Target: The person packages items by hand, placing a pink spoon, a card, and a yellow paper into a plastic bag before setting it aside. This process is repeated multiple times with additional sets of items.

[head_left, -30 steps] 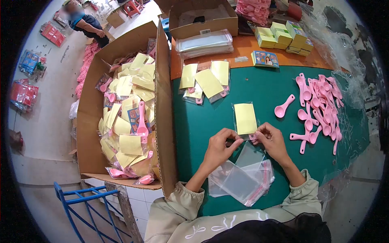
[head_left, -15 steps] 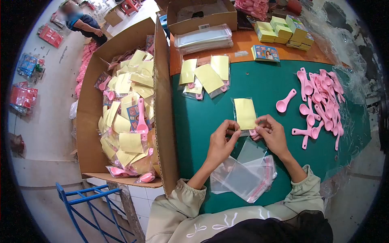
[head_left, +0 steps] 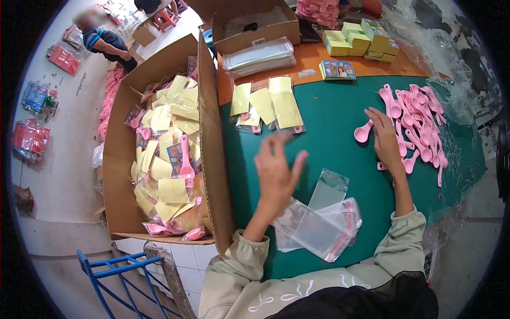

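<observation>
My left hand (head_left: 277,173), smeared by motion, is raised above the green tabletop with its fingers apart and nothing in it. Just beyond it lie several clear packets with yellow cards (head_left: 286,110), pink spoon parts showing at their lower ends. My right hand (head_left: 387,139) has its fingers closed over the handle of a single pink measuring spoon (head_left: 363,132); the bowl sticks out to the left and the thumb is mostly hidden. Beside that hand is a heap of pink spoons (head_left: 419,125). Between my forearms, clear plastic bags (head_left: 324,228) lie fanned out.
A large cardboard box (head_left: 217,159) full of packed spoons stands at the left. At the back are a smaller box (head_left: 255,34), stacked clear bags (head_left: 260,57), card stacks (head_left: 361,40) and picture cards (head_left: 338,70). A blue metal frame (head_left: 125,263) stands front left. Another person (head_left: 109,42) is far left.
The packet both hands held now lies with the others at the back left. My left hand has let go and is apart from it. My right hand has moved right onto the lone spoon.
</observation>
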`<state>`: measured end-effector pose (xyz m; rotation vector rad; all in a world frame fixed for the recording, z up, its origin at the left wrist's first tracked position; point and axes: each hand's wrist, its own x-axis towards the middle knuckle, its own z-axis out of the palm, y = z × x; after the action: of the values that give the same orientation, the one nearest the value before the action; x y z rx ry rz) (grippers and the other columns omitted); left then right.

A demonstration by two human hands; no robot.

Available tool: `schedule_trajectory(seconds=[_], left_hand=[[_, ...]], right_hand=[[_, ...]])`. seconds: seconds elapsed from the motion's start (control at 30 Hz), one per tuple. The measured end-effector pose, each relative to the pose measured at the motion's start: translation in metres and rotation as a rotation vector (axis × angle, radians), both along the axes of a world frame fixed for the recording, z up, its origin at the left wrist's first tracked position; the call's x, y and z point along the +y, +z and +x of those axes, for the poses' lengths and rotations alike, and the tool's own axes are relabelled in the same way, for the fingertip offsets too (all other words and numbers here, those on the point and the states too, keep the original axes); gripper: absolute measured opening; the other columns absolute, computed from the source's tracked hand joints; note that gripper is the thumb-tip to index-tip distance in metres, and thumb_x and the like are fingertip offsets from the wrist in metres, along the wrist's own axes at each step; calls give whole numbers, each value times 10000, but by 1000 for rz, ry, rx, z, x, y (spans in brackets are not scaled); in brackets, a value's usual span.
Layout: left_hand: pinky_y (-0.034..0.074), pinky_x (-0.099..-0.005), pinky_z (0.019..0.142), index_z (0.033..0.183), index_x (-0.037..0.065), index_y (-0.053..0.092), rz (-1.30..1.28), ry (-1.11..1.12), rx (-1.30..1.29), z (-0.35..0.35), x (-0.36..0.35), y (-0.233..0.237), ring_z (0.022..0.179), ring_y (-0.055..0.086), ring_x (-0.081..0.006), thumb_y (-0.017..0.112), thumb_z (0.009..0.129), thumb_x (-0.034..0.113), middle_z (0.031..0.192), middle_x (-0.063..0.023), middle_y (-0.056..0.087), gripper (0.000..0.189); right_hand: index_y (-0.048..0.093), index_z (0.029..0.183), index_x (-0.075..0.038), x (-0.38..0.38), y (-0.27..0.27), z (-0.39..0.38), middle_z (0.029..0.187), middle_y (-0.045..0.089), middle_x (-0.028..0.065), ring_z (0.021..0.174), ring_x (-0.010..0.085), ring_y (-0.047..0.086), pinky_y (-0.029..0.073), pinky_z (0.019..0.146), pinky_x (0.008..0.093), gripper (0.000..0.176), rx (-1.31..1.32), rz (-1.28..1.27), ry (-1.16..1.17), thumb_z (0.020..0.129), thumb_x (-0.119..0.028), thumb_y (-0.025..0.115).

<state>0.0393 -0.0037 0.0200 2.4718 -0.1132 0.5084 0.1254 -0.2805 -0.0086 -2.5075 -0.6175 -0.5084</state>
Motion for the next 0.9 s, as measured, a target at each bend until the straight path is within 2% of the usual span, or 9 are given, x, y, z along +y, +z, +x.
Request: schedule_trajectory(seconds=[0.1,0.23,0.33,0.43,0.53,0.63,0.73,0.83,0.9], left_hand=[[485,-407,719,1059,32,506,56,-247,284,-39,-26,-12,834,556,-323,692,769,200,969,-146,505,383],[494,-365,670,1117,40,495,24,-328,266,-46,-32,-19,789,585,-286,694,744,122,933,-135,503,431],[489,-315,643,1147,40,495,-341,-380,366,-42,-26,-26,734,594,-215,682,751,79,916,-112,528,440],[480,-317,648,1097,16,510,-527,-412,425,-39,-23,-18,721,582,-212,641,750,7,863,-119,547,371],[470,-254,604,1054,23,566,-525,-410,454,-34,-20,-19,664,565,-106,651,781,39,788,-46,612,287],[487,-255,611,1008,15,576,-570,-341,566,-32,-18,-18,667,596,-99,641,806,53,784,-52,640,215],[502,-257,624,985,5,568,-665,-287,546,-32,-18,-17,702,632,-104,632,828,76,826,-80,668,183],[517,-264,691,930,-5,556,-574,-278,613,-31,-17,-14,817,650,-119,631,832,73,893,-97,676,146],[520,-267,725,933,-3,526,-618,-314,449,-29,-17,-21,866,646,-141,618,844,64,922,-120,672,144]], right_hand=[[550,1135,-22,-19,-7,0,1121,543,143,1056,320,491,397,906,382,353,14,-113,-10,788,27,509],[569,1043,-18,-21,-4,-5,984,538,131,954,320,496,404,821,411,276,87,-130,1,769,14,555],[576,967,-16,-14,8,-12,930,523,124,915,309,494,398,800,409,198,156,-104,-7,770,1,578],[576,936,-5,-7,7,-17,945,524,132,873,302,510,421,761,386,134,105,-49,-51,804,-27,570],[589,925,6,5,19,-23,921,536,125,804,262,541,436,694,348,109,68,180,-10,838,-47,551],[606,932,12,14,35,-31,880,555,112,718,197,559,432,621,301,121,199,496,107,856,-49,536],[623,942,8,13,44,-41,810,572,87,667,141,547,423,591,270,134,661,689,260,842,-57,560],[629,944,-1,16,44,-41,773,580,50,635,112,533,416,564,234,141,621,282,385,832,-79,591],[630,935,-6,16,38,-41,759,573,24,639,89,529,412,559,216,136,600,235,363,824,-81,608]])
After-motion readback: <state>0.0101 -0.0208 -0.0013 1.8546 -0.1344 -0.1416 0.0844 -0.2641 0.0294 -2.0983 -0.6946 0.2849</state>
